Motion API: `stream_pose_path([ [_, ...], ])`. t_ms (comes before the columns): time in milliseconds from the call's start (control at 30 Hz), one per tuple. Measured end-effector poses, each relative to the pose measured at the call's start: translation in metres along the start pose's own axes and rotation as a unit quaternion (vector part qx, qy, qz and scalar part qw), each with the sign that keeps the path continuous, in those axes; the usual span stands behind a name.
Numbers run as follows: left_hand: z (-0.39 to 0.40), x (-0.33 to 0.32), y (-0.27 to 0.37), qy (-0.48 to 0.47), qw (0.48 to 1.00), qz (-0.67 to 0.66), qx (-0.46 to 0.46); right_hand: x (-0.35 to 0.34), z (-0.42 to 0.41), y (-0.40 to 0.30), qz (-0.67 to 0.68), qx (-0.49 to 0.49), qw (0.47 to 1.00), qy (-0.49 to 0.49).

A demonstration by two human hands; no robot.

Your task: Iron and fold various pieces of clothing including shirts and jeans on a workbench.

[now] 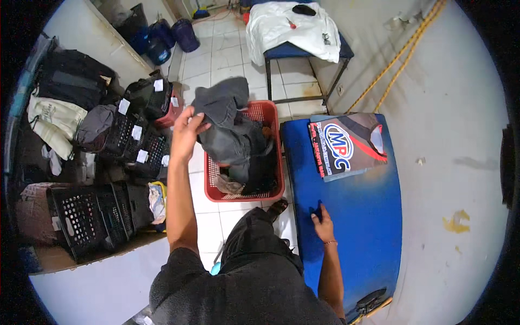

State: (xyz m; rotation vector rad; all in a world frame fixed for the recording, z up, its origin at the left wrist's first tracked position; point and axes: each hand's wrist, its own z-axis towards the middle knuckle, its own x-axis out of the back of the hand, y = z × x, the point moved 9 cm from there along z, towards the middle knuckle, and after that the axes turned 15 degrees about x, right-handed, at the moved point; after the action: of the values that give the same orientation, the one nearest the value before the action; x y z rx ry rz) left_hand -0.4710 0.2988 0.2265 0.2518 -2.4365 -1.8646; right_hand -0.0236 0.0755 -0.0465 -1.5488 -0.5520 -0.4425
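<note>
My left hand (187,132) grips the edge of a dark grey garment (221,101), lifted partly above a red plastic laundry basket (209,196). The garment's lower folds hang down into the basket, where more dark clothes (264,172) and a light brown cloth (227,185) lie. Over the blue padded ironing table (349,227) is my right hand (323,225), fingers apart and holding nothing. Whether it touches the surface I cannot tell. A folded printed plastic sheet or bag (351,144) bearing writing lies at the table's far end.
Black perforated baskets (79,219) with clothes and paper tags crowd the left. Ahead stands a second table (346,45), draped with white cloth (280,24). Yellow ropes (390,65) hang along the right wall. An iron-like black object (370,300) rests at the near table's corner.
</note>
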Motion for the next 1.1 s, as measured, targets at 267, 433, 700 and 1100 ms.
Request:
stream_pose_path([
  [267, -0.158, -0.067, 0.136, -0.245, 0.956, -0.072, -0.147, 0.070, -0.035, -0.140, 0.211, 0.067, 0.974, 0.051],
  [433, -0.258, -0.133, 0.203, -0.415, 0.847, -0.140, -0.301, 0.132, -0.053, -0.276, 0.081, 0.252, 0.953, 0.147],
  [700, -0.397, -0.355, 0.200, -0.800, 0.562, -0.175, -0.115, 0.198, -0.165, -0.265, 0.116, 0.169, 0.858, 0.472],
  [1100, -0.371, -0.395, -0.346, -0.544, 0.636, 0.547, -0.027, 0.036, -0.490, 0.061, -0.017, -0.418, 0.740, 0.527],
])
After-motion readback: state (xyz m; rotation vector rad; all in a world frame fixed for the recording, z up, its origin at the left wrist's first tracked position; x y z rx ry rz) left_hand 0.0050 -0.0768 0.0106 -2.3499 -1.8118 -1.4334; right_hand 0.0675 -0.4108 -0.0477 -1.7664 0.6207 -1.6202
